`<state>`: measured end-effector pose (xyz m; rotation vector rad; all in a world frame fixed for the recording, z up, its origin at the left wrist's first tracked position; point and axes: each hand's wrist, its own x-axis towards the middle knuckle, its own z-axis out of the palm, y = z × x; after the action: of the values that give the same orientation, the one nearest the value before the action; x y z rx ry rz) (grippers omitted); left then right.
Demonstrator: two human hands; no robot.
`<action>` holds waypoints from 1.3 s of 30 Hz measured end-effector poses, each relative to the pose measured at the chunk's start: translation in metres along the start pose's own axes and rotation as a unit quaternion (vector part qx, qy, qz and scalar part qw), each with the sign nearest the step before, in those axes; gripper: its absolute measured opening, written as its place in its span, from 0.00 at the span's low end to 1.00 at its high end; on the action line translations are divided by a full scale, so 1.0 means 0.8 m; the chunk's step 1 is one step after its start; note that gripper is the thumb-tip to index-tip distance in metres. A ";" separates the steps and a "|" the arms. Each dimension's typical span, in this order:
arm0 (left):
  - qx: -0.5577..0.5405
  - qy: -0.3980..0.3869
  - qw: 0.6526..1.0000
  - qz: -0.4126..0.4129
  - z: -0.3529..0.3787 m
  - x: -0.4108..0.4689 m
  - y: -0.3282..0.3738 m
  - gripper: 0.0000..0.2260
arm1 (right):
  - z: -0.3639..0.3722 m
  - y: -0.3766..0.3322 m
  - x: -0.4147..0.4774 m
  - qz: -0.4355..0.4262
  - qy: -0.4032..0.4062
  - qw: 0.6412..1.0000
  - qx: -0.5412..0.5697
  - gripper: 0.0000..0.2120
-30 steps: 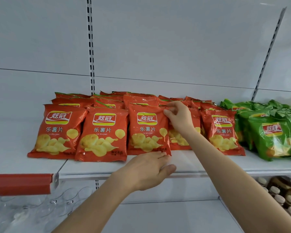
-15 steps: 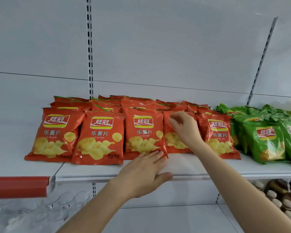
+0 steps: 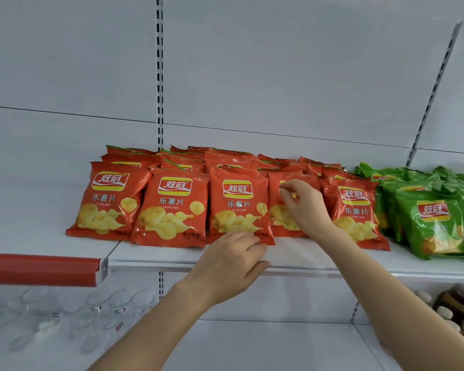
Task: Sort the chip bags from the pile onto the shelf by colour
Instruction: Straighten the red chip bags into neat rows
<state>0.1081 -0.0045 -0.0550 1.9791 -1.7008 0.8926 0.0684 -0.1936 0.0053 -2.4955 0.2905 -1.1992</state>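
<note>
On the white metal shelf (image 3: pixel 308 257) a front row of five glossy orange-red chip bags stands leaning back, with more of the same colour stacked behind, and a group of shiny green chip bags (image 3: pixel 430 223) sits just beside them on the right. The right hand (image 3: pixel 307 208) reaches in over the fourth orange bag (image 3: pixel 275 187) of the row, covering most of its face; thumb and forefinger (image 3: pixel 284 190) are drawn together into a pinch on the foil near the bag's upper part, and the other fingers hang loosely curled below. This bag stands between the third orange bag (image 3: pixel 239 207) and the fifth orange bag (image 3: pixel 356 212), touching both. The left hand (image 3: pixel 229 267) lies lower, at the shelf's front edge: its fingers are bent with the tips resting on the bottom hem of the third orange bag near its right corner, while the thumb (image 3: pixel 259 266) stretches out apart along the shelf lip, so nothing is gripped. A red plastic rail (image 3: pixel 40 269) runs along the neighbouring shelf edge at left, with clear drinking glasses (image 3: pixel 118 307) below it and brown capped bottles (image 3: pixel 456 307) at lower right.
</note>
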 end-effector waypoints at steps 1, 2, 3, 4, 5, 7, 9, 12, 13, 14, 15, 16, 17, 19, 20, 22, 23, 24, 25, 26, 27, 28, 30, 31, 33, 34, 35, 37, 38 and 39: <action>0.004 0.001 1.000 -0.002 -0.001 -0.003 0.000 0.16 | 0.001 -0.001 0.000 -0.002 -0.002 1.000 -0.008 0.11; 0.005 -0.001 1.000 -0.006 -0.003 -0.007 0.001 0.16 | 0.001 -0.002 0.001 -0.006 -0.003 1.000 -0.012 0.11; 0.004 -0.003 1.000 -0.011 -0.005 -0.010 0.001 0.15 | 0.001 -0.004 0.002 -0.009 -0.004 1.000 -0.010 0.10; 0.005 -0.002 1.000 -0.017 -0.008 -0.012 0.001 0.15 | 0.002 -0.008 0.003 -0.011 -0.005 1.000 -0.008 0.10; 0.008 0.001 1.000 -0.021 -0.010 -0.014 -0.001 0.15 | 0.003 -0.011 0.004 -0.013 -0.009 1.000 -0.006 0.10; 0.009 0.004 0.999 -0.034 -0.016 -0.017 -0.001 0.15 | 0.005 -0.018 0.002 -0.014 -0.024 1.000 -0.009 0.10; 0.009 0.001 0.999 -0.041 -0.021 -0.021 0.001 0.15 | 0.008 -0.023 -0.004 -0.012 -0.040 0.999 -0.015 0.10; 0.014 -0.004 0.999 -0.046 -0.028 -0.026 0.003 0.16 | 0.009 -0.029 -0.017 -0.012 -0.056 0.998 -0.020 0.11; 0.016 -0.001 0.999 -0.046 -0.030 -0.027 0.004 0.16 | 0.008 -0.031 -0.020 -0.009 -0.060 0.998 -0.024 0.11; 0.016 0.000 0.999 -0.046 -0.032 -0.028 0.006 0.16 | 0.007 -0.032 -0.023 -0.007 -0.061 0.998 -0.025 0.11; 0.015 -0.001 0.999 -0.044 -0.035 -0.030 0.008 0.16 | 0.006 -0.034 -0.026 -0.003 -0.063 0.998 -0.024 0.10; 0.013 -0.002 0.999 -0.043 -0.037 -0.032 0.010 0.16 | 0.004 -0.037 -0.030 0.000 -0.061 0.998 -0.022 0.10; 0.010 -0.002 0.999 -0.042 -0.039 -0.033 0.012 0.16 | 0.002 -0.039 -0.034 0.007 -0.063 0.998 -0.021 0.10; -0.004 -0.011 0.999 -0.035 -0.038 -0.035 0.013 0.16 | -0.001 -0.043 -0.046 0.019 -0.070 0.997 -0.018 0.10; -0.015 -0.018 0.999 -0.033 -0.038 -0.036 0.016 0.16 | -0.004 -0.043 -0.053 0.025 -0.074 0.997 -0.019 0.10; -0.025 -0.023 0.999 -0.032 -0.037 -0.036 0.023 0.16 | -0.016 -0.040 -0.066 0.048 -0.074 0.996 -0.031 0.11; -0.026 -0.022 0.999 -0.030 -0.037 -0.034 0.026 0.16 | -0.022 -0.035 -0.071 0.060 -0.067 0.995 -0.038 0.12; -0.028 -0.023 0.999 -0.027 -0.035 -0.032 0.029 0.17 | -0.029 -0.030 -0.076 0.073 -0.060 0.995 -0.043 0.12; -0.030 -0.023 0.999 -0.024 -0.033 -0.029 0.032 0.17 | -0.035 -0.023 -0.082 0.088 -0.055 0.993 -0.048 0.12; -0.026 -0.020 0.999 -0.020 -0.029 -0.028 0.035 0.17 | -0.042 -0.016 -0.088 0.100 -0.052 0.992 -0.051 0.12; -0.022 -0.021 0.999 -0.019 -0.025 -0.026 0.039 0.17 | -0.048 -0.009 -0.093 0.112 -0.049 0.991 -0.054 0.12; -0.018 -0.027 0.999 -0.018 -0.023 -0.025 0.043 0.17 | -0.054 -0.001 -0.097 0.118 -0.042 0.990 -0.060 0.12; -0.012 -0.030 0.999 -0.020 -0.016 -0.017 0.048 0.18 | -0.067 0.017 -0.100 0.124 -0.015 0.989 -0.082 0.11; -0.006 -0.027 0.999 -0.019 -0.011 -0.012 0.049 0.18 | -0.073 0.027 -0.099 0.129 -0.004 0.987 -0.096 0.12; 0.010 -0.026 0.999 -0.024 -0.001 0.004 0.052 0.16 | -0.085 0.049 -0.096 0.144 -0.008 0.981 -0.132 0.15; 0.019 -0.015 0.999 -0.021 0.006 0.015 0.054 0.12 | -0.091 0.060 -0.093 0.150 -0.020 0.977 -0.148 0.17; 0.029 -0.004 0.999 -0.014 0.015 0.027 0.057 0.07 | -0.097 0.071 -0.090 0.152 -0.033 0.975 -0.157 0.18; 0.025 -0.012 0.999 -0.017 0.036 0.054 0.061 0.12 | -0.107 0.090 -0.081 0.142 -0.050 0.976 -0.156 0.21; 0.021 -0.017 0.999 -0.023 0.047 0.068 0.060 0.16 | -0.112 0.098 -0.076 0.134 -0.061 0.977 -0.156 0.22; 0.024 -0.022 0.999 -0.029 0.056 0.083 0.058 0.18 | -0.117 0.106 -0.070 0.124 -0.076 0.977 -0.159 0.24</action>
<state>0.0772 -0.0915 -0.0475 2.0823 -1.6523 0.8827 -0.0421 -0.2739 -0.0142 -2.6958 0.7824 -0.9155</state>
